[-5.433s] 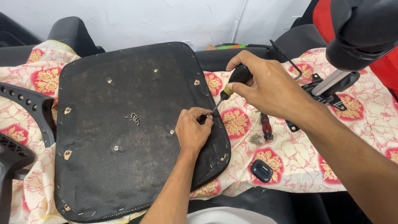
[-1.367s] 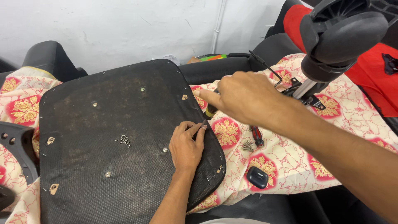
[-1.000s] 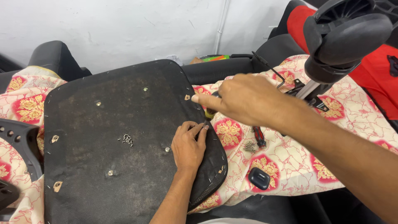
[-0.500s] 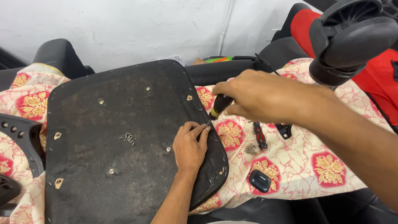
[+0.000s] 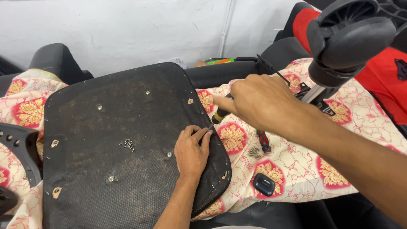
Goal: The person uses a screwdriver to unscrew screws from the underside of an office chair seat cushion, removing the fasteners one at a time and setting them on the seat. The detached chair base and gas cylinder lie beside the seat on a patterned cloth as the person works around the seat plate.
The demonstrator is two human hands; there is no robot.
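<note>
A worn black seat pad [image 5: 106,140] lies underside up on a floral cloth [image 5: 296,169], with metal inserts and edge staples showing. My left hand [image 5: 191,150] rests flat on its right edge, fingertips by the rim. My right hand [image 5: 258,101] grips a screwdriver [image 5: 219,114] with a black and yellow handle; its tip points down at the pad's edge just beside my left fingertips. A small heap of pulled staples [image 5: 129,144] sits on the middle of the pad.
Red-handled pliers [image 5: 264,141] and loose screws [image 5: 253,151] lie on the cloth right of the pad, with a small dark case [image 5: 264,184] nearer me. A chair caster [image 5: 347,38] looms at upper right. A black plastic part [image 5: 17,148] sits at the left edge.
My right hand has swung the screwdriver from out over the cloth back to the pad's right edge. My left hand stays on the pad. The view has shifted slightly.
</note>
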